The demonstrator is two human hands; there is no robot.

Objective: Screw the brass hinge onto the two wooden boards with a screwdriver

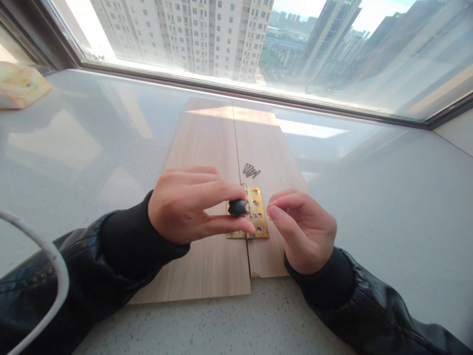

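Between the thumb and fingers of my left hand (197, 207) is a screwdriver (237, 208), seen end-on by its black lobed handle; its shaft is hidden. Beneath it, a worn brass hinge (254, 195) lies across the seam between two pale wooden boards. Its right leaf shows several holes, while my left hand covers much of the other leaf. My right hand (301, 227) is just right of the hinge, thumb and fingertips pinched together; anything in the pinch is too small to make out. Several screws (252, 170) lie in a small pile beyond the hinge on the right board.
The left board (199, 271) and right board (273, 148) rest on a speckled white counter (166, 325). A window frame (236, 91) runs along the back. A tissue pack (22, 86) sits at far left, and a white cable (55, 266) curves over my left sleeve.
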